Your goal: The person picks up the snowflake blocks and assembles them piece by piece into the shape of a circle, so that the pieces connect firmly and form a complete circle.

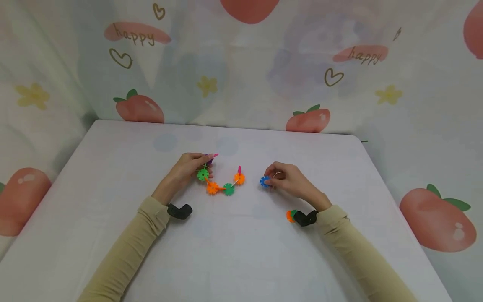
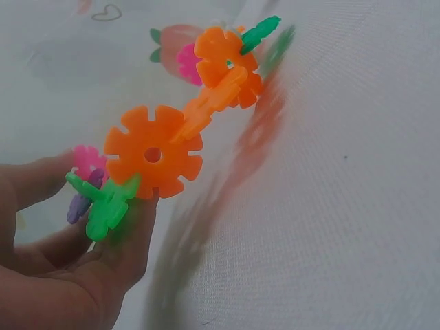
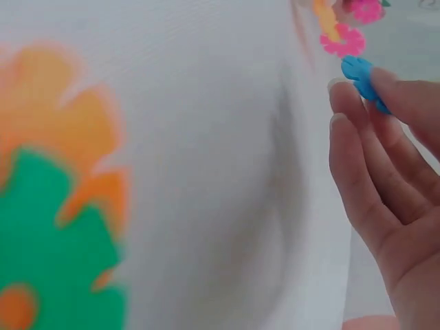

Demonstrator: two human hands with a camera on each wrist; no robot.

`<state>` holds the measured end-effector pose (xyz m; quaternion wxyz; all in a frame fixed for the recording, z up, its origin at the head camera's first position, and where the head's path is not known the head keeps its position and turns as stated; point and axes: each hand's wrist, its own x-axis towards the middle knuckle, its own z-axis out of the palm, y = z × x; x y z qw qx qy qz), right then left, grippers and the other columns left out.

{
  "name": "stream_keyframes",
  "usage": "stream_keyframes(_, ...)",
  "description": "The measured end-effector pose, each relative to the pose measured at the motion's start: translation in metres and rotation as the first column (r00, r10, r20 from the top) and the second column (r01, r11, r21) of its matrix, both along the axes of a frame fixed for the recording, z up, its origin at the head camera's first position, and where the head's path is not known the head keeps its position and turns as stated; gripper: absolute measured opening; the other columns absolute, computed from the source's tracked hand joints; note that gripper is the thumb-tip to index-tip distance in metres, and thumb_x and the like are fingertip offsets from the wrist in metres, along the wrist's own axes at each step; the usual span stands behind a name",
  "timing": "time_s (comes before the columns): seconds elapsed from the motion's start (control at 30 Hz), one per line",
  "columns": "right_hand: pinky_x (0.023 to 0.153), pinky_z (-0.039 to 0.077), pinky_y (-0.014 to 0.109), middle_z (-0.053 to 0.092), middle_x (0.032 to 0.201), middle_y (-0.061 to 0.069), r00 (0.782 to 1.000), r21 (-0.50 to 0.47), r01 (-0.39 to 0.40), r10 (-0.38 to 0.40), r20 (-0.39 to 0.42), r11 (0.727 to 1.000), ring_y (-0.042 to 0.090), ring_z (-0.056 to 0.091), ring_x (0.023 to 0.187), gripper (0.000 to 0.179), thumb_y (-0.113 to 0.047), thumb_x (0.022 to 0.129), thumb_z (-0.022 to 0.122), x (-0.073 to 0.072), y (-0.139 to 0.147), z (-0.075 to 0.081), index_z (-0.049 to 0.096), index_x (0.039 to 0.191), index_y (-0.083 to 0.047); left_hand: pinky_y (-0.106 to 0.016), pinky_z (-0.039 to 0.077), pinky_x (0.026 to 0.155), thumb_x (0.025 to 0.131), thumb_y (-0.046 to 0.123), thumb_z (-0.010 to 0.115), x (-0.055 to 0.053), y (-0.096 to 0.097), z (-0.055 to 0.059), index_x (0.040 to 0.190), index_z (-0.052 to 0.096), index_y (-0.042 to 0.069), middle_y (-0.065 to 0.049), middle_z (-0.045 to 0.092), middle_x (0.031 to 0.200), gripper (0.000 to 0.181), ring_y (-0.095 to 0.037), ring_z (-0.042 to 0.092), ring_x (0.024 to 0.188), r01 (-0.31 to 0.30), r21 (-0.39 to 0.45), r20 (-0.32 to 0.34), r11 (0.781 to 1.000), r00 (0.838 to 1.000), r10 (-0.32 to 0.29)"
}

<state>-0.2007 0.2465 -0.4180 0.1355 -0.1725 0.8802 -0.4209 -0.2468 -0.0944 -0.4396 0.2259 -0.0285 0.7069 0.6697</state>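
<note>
My left hand (image 1: 188,165) grips one end of a chain of interlocking snowflake discs (image 1: 212,188). The chain bends in a U, with green, orange, purple and pink discs slotted edge to edge. In the left wrist view, a large orange disc (image 2: 130,144) and a light green disc (image 2: 110,210) sit by the fingertips, and the chain's shadow falls on the white cloth. Right of the chain's other end, my right hand (image 1: 288,178) pinches a single blue disc (image 1: 263,181) between thumb and fingers. A small gap separates this disc from the chain in the head view.
An orange disc (image 1: 289,216) with a green disc (image 3: 41,240) lies on the table below my right wrist, partly hidden by the black wrist camera (image 1: 305,218). The white-covered table (image 1: 226,251) ends at a printed fabric backdrop (image 1: 241,84).
</note>
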Motion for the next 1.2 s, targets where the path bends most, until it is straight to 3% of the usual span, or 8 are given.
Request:
stream_keyframes(0.23,0.082,0.061,0.038,0.073,0.104,0.011,1.000,-0.031,0.007,-0.008,-0.024,0.999,0.024,0.072,0.084,0.020,-0.011,0.098,0.070,-0.023,-0.022,0.003,0.071,0.117,-0.006,-0.019,0.056,0.075,0.103,0.032,0.064,0.000,-0.001,0.002,0.124,0.065,-0.006,-0.007,0.069,0.094,0.044,-0.012,0.068,0.075,-0.003,-0.001,0.001,1.000,1.000,0.003)
stream_keyframes(0.53,0.088,0.059,0.050,0.073,0.101,0.017,0.999,-0.073,0.041,-0.042,-0.012,0.997,0.033,0.072,0.085,0.026,-0.014,0.099,0.070,-0.047,-0.049,0.005,0.070,0.121,-0.001,-0.021,0.058,0.076,0.102,0.033,0.067,-0.002,-0.001,0.001,0.125,0.065,-0.006,-0.014,0.070,0.103,0.046,-0.014,0.071,0.075,0.002,0.005,0.016,1.000,1.000,-0.002)
stream_keyframes(0.97,0.084,0.062,0.045,0.074,0.108,0.016,0.999,-0.185,0.036,-0.035,0.009,0.982,0.028,0.073,0.080,0.024,-0.011,0.103,0.063,-0.071,-0.084,0.003,0.072,0.123,-0.001,-0.023,0.059,0.076,0.100,0.033,0.069,-0.004,-0.001,0.004,0.126,0.066,-0.004,-0.014,0.070,0.103,0.045,-0.017,0.071,0.077,-0.012,-0.009,0.037,1.000,0.999,0.012)
stream_keyframes(1.2,0.083,0.062,0.031,0.075,0.106,0.018,0.999,-0.228,0.044,-0.036,0.039,0.973,0.021,0.072,0.077,0.028,-0.009,0.101,0.065,-0.076,-0.099,-0.002,0.070,0.127,0.001,-0.023,0.060,0.073,0.102,0.028,0.067,-0.003,0.000,0.003,0.127,0.064,-0.009,-0.014,0.070,0.097,0.045,-0.014,0.071,0.070,-0.004,0.025,0.021,1.000,1.000,0.004)
